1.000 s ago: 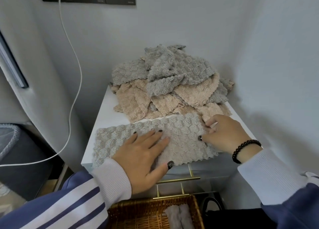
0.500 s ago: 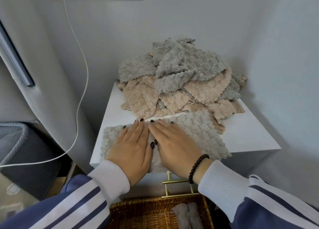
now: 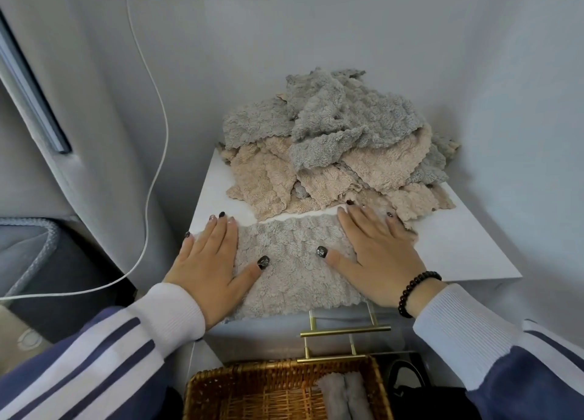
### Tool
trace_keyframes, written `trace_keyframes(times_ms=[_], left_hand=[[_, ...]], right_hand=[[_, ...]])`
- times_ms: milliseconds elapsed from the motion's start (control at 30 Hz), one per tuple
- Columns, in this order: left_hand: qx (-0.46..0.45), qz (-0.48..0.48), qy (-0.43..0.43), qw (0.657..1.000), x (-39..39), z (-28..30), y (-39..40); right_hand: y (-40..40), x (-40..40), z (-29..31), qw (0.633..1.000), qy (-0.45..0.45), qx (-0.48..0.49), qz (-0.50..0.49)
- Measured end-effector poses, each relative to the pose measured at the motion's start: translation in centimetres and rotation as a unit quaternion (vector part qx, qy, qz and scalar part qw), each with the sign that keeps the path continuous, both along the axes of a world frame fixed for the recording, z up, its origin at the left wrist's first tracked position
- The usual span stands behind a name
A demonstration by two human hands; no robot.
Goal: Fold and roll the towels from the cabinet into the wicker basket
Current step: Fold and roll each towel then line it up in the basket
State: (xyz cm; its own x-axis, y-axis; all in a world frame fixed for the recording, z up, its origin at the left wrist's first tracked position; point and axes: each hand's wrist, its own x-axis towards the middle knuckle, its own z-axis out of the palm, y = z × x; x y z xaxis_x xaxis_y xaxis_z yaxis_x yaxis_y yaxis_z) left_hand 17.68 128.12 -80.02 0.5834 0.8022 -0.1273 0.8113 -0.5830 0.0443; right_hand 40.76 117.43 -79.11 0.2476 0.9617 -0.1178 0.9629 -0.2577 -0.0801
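Head view: a person looks down at a white cabinet top (image 3: 458,245) in a pale-walled corner.
Grey towel (image 3: 294,261): lies flat along the front edge of the cabinet top, toward its front left corner, its near edge hanging slightly over.
Left hand (image 3: 208,261): fingers straight and together, palm pressed flat on the towel's left end, gripping nothing.
Right hand (image 3: 376,249): fingers spread and flat on the towel's right end, gripping nothing; a dark bead bracelet (image 3: 414,293) sits at the wrist.
Towel pile (image 3: 331,154): loose grey and beige towels heaped at the back of the cabinet top, against the wall, just beyond the flat towel.
Wicker basket (image 3: 252,391): below the cabinet's front edge, holding what look like two rolled grey towels (image 3: 344,394), partly cut off by the picture's edge.
Brass handles (image 3: 344,328): on the cabinet front, between the top and the basket.
White cable (image 3: 158,135): hangs down the wall left of the cabinet.
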Motion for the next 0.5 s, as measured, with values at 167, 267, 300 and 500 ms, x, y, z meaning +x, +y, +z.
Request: trace_keyframes(times_ms=[167, 267, 300, 500], left_hand=[[-0.046, 0.042, 0.022, 0.998, -0.1, 0.8, 0.8], [-0.038, 0.046, 0.04, 0.997, -0.1, 1.5, 1.0], [-0.032, 0.046, 0.042, 0.998, -0.1, 1.8, 1.0], [-0.073, 0.081, -0.104, 0.989, -0.1, 4.2, 1.2]], right_hand=[[0.2, 1.9, 0.2, 0.997, 0.041, 0.031, -0.054], [0.3, 2.3, 0.3, 0.991, 0.072, 0.075, -0.081], [0.4, 2.5, 0.3, 0.989, 0.076, 0.093, -0.083], [0.7, 2.5, 1.6, 0.961, 0.178, 0.177, -0.115]])
